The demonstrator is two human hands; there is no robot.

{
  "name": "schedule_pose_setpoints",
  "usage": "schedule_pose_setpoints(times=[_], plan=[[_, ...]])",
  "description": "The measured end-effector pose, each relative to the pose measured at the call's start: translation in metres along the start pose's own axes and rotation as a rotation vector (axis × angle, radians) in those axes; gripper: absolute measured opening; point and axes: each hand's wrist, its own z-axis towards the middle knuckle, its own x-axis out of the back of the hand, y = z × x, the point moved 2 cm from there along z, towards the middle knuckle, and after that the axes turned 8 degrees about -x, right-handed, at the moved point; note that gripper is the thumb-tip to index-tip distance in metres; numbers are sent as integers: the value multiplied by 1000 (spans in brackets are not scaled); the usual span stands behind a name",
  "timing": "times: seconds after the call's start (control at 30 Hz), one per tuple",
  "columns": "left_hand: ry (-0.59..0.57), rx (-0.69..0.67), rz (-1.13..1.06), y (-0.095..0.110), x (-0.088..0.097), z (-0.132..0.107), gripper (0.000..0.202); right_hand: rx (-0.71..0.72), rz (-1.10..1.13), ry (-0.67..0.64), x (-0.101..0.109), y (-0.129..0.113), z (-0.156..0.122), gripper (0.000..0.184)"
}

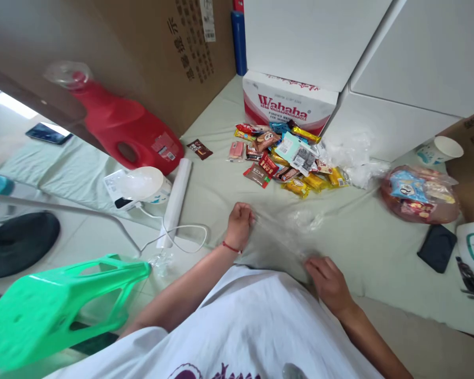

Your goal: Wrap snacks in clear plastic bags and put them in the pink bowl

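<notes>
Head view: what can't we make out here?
All in the head view:
Clear plastic between left hand and right hand: transparent and blurred; can't tell where any opening is.
Right fingertips: blurred, exact grip unclear.
Wahaha box: lower front partly hidden by snack packets.
Fine print on those packets: too small to read.
Green stool: cut off by left edge.
White shirt: lettering cut off by bottom edge.

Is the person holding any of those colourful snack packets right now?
No: the left hand and right hand hold clear plastic between them, while the pile of snack packets lies by the Wahaha box.
</notes>
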Motion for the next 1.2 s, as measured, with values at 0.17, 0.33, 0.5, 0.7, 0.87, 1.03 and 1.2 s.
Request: schedule_pose_setpoints(times=[0.17, 0.33, 0.5, 0.7, 0.87, 1.03, 1.2], plan=[[-23, -61, 44, -9, 9, -22, 22, -670, 285, 49, 0, 22, -14, 35], [-171, -4, 226, -3, 25, -28, 27, -721, 478, -157, -14, 18, 43, 68], [-222, -570, 739, 50, 42, -39, 72, -754, 639, -175, -29, 8, 84, 34], [-1113, -914, 991, 49, -19, -47, 55, -780, 711, -140, -15, 20, 101, 34], [-1123, -768, 989, 2, -42, -29, 23, -522, 614, -118, 23, 37, 59, 43], [-892, -508, 732, -5, -40, -27, 36, -451, 443, -185, 4, 21, 30, 69], [-615, -178, 459, -1, -36, -19, 50, -923, 788, 70, -14, 35, 43, 38]])
